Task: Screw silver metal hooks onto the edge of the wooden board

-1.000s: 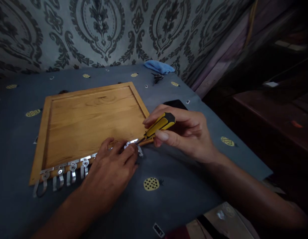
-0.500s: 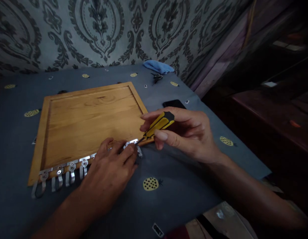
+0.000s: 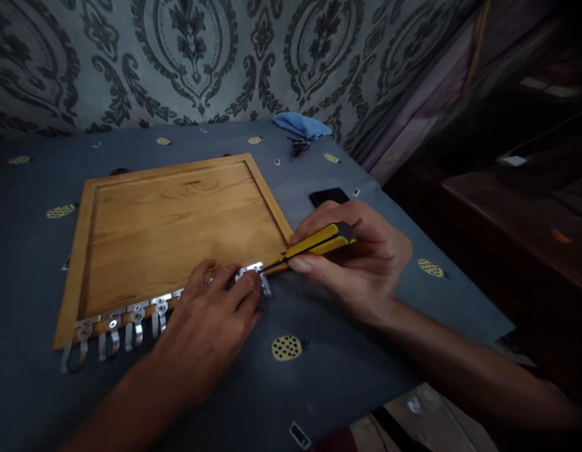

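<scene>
A wooden board [image 3: 177, 220] with a raised rim lies flat on a dark blue cloth. Along its near edge runs a metal strip of hooks [image 3: 116, 326], fixed with screws. My left hand [image 3: 210, 326] lies on that edge, its fingertips pressing the strip beside the rightmost hook [image 3: 262, 282]. My right hand [image 3: 361, 257] grips a yellow and black screwdriver [image 3: 319, 242], laid low and almost level. Its tip meets the strip at the board's near right corner.
A black phone [image 3: 328, 196] lies just behind my right hand. At the back right are a blue rag [image 3: 302, 124] and a small dark bunch of keys [image 3: 297, 146]. The patterned wall stands behind, and the cloth-covered surface ends at the right beside dark wooden furniture.
My right hand has dropped and shifted to the right, tilting the screwdriver from a steep slant to nearly level. My left hand has stayed on the strip.
</scene>
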{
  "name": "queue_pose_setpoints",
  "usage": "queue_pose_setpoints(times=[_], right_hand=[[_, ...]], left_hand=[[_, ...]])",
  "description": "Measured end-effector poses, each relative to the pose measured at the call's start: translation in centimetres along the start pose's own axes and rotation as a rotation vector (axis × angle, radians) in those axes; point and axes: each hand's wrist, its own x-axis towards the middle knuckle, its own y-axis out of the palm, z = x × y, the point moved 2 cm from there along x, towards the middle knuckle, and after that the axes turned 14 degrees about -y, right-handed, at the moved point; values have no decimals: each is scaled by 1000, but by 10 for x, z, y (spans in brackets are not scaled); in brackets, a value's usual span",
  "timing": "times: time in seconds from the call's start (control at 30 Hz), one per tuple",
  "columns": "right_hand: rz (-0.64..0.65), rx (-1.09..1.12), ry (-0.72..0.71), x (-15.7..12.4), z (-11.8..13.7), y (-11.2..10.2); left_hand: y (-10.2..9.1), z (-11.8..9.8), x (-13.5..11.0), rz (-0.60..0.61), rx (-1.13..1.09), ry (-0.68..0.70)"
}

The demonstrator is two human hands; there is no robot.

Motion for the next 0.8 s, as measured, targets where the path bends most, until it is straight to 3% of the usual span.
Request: queue_pose_setpoints(times=[0.23,0.5,0.8], right_hand=[[-174,-48,-63,5,2,-6],[-64,72,30,3,-2,-1],[0,16,40,2,-3,0]], left_hand=[[0,0,0,-6,16,3],[1,-1,0,6,8,14],[0,-1,1,-2,0,-9]])
